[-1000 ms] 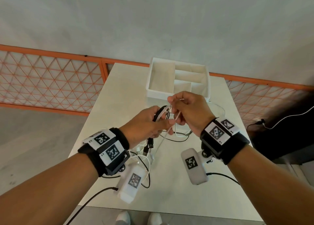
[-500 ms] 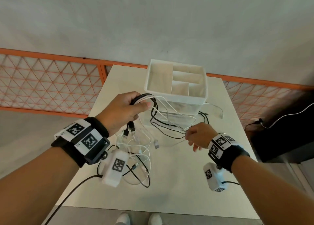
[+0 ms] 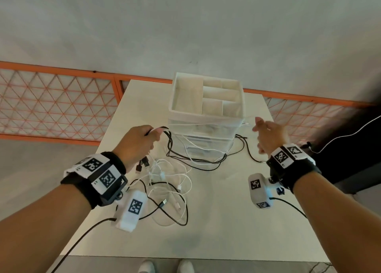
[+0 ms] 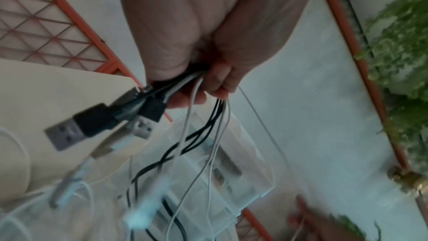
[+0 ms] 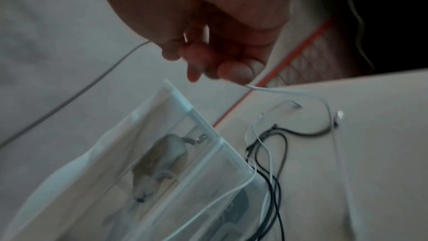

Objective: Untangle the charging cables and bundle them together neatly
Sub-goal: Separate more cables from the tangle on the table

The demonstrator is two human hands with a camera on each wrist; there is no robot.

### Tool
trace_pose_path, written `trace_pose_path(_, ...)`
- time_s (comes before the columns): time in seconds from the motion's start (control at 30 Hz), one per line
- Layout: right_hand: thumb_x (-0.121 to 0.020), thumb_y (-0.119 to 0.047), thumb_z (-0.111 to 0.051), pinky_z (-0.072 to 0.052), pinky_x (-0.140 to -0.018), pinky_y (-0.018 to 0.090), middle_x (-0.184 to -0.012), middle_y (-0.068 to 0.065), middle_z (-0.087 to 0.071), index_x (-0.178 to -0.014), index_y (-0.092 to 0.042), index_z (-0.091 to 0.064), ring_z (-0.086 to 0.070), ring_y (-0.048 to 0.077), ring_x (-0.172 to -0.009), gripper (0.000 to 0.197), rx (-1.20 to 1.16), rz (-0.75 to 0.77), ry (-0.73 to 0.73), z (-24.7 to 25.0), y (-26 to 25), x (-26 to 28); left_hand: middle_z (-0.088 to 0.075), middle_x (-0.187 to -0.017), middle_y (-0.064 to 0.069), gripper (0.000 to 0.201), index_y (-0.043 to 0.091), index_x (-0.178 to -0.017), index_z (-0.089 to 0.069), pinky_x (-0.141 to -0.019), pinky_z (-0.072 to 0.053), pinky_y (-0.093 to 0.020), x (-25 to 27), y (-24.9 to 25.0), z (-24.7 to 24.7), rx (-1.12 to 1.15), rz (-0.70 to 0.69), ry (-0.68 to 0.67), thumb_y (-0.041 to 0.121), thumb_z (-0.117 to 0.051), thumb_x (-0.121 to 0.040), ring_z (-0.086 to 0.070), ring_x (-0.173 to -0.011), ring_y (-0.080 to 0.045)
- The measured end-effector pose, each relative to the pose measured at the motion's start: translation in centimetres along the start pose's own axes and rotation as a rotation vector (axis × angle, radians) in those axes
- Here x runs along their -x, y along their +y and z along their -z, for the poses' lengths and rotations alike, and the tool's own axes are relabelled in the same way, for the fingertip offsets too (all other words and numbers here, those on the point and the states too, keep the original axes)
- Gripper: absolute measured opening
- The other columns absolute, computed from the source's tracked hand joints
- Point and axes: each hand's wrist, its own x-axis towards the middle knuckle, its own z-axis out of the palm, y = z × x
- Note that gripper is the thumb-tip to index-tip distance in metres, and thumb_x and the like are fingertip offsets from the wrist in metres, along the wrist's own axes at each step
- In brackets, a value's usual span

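Left hand (image 3: 137,143) clenched round the bunched cables (image 4: 185,87). Right hand (image 3: 268,135) pinching one white cable (image 5: 277,90). Best drawn out slowly, clear of the organizer (image 3: 206,126).

The drawer box (image 3: 206,128) stands mid-table between the hands, with black and white cables (image 3: 198,161) looped across its front and right side. More cables (image 3: 171,190) clutter the table's left. The table (image 3: 237,221) is bare at near right and along its near edge.
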Motion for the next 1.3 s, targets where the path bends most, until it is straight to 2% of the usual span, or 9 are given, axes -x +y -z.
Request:
trace_pose_path(0.1, -0.101, -0.046, -0.050, -0.045, -0.049, 0.031, -0.072, 0.009, -0.067, -0.095, -0.006, -0.061, -0.055, 0.021, -0.045, 0.042, -0.192, -0.227, -0.134, 0.3, 0.6, 0.0, -0.037, -0.064, -0.005, 0.029, 0.006, -0.076, -0.055, -0.062, -0.046, -0.035, -0.4, 0.4, 0.2, 0.284, 0.069, 0.012, 0.022, -0.055, -0.100, -0.041, -0.056, -0.020)
trace_pose_path(0.37, -0.099, -0.039, -0.046, -0.053, -0.057, 0.039, -0.099, -0.010, -0.070, -0.097, -0.028, -0.062, -0.068, 0.014, -0.053, 0.020, -0.095, 0.401, 0.169, 2.6, -2.8, -0.6, -0.027, -0.056, 0.006, 0.038, 0.011, -0.077, -0.051, -0.049, -0.031, -0.027, -0.3, 0.0, -0.1, 0.197, 0.066, -0.160, 0.043, -0.064, -0.092, -0.027, -0.051, -0.013)
trace_pose_path(0.53, -0.093, -0.001, -0.047, -0.052, -0.048, 0.034, -0.108, 0.011, -0.067, -0.129, -0.029, -0.053, -0.068, 0.024, -0.058, 0.045, 0.218, 0.082, -0.221, 0.4, 0.3, -2.3, -0.033, -0.054, 0.005, 0.030, 0.006, -0.081, -0.058, -0.048, -0.029, -0.027, 0.5, 0.1, -1.8, 0.197, 0.037, -0.174, 0.027, -0.052, -0.101, -0.029, -0.047, -0.012)
trace_pose_path(0.6, -0.083, -0.007, -0.050, -0.056, -0.054, 0.031, -0.097, 0.008, -0.071, -0.136, -0.040, -0.043, -0.071, 0.023, -0.064, 0.063, 0.541, 0.000, -0.295, -1.1, 2.3, -0.9, -0.034, -0.053, 0.005, 0.029, 0.006, -0.081, -0.059, -0.048, -0.029, -0.028, 0.5, -0.2, -2.2, 0.163, 0.037, -0.147, 0.025, -0.052, -0.101, -0.030, -0.047, -0.013)
trace_pose_path(0.73, -0.083, -0.022, -0.055, -0.048, -0.079, 0.026, -0.090, -0.002, -0.070, -0.077, -0.032, -0.061, -0.067, 0.026, -0.091, 0.013, 0.739, 0.310, -0.405, -5.3, 3.5, 3.9, -0.039, -0.056, 0.003, 0.031, 0.008, -0.077, -0.060, -0.047, -0.028, -0.025, 0.3, -0.8, -2.0, 0.084, 0.029, -0.081, 0.026, -0.052, -0.101, -0.031, -0.047, -0.015)
trace_pose_path(0.83, -0.090, -0.030, -0.063, -0.047, -0.091, 0.025, -0.096, -0.012, -0.070, -0.102, -0.028, -0.074, -0.063, 0.016, -0.100, 0.017, 0.785, 0.446, -0.808, -9.0, 4.0, 8.2, -0.040, -0.057, 0.003, 0.030, 0.006, -0.079, -0.061, -0.051, -0.028, -0.027, 0.2, -0.9, -1.6, 0.044, 0.008, -0.082, 0.028, -0.055, -0.099, -0.033, -0.048, -0.017)
trace_pose_path(0.97, -0.079, -0.061, -0.070, -0.047, -0.103, 0.040, -0.125, -0.006, -0.065, -0.131, -0.031, -0.057, -0.060, 0.019, -0.117, 0.061, 0.762, 0.282, -0.879, -13.7, 5.8, 10.6, -0.037, -0.056, 0.004, 0.033, 0.002, -0.078, -0.057, -0.057, -0.029, -0.032, 0.5, -1.0, -1.3, -0.016, -0.026, -0.117, 0.029, -0.060, -0.096, -0.033, -0.051, -0.015)
trace_pose_path(1.1, -0.092, -0.035, -0.058, -0.054, -0.085, 0.033, -0.101, 0.006, -0.066, -0.093, -0.016, -0.066, -0.068, 0.030, -0.102, 0.020, 0.823, 0.374, -0.869, -15.3, 5.3, 11.2, -0.041, -0.059, 0.004, 0.027, 0.010, -0.076, -0.057, -0.055, -0.029, -0.031, 0.8, -2.0, -0.8, -0.039, -0.027, -0.090, 0.026, -0.058, -0.097, -0.035, -0.051, -0.014)
trace_pose_path(1.3, -0.093, -0.006, -0.057, -0.057, -0.058, 0.027, -0.068, -0.008, -0.073, -0.080, -0.030, -0.067, -0.060, 0.003, -0.044, 0.029, 0.226, 0.614, -0.746, -9.8, -4.5, 10.4, -0.051, -0.055, 0.016, 0.026, 0.015, -0.087, -0.064, -0.047, -0.035, -0.014, 1.5, -1.9, -1.0, -0.019, -0.099, -0.185, 0.037, -0.077, -0.083, -0.044, -0.045, 0.002)
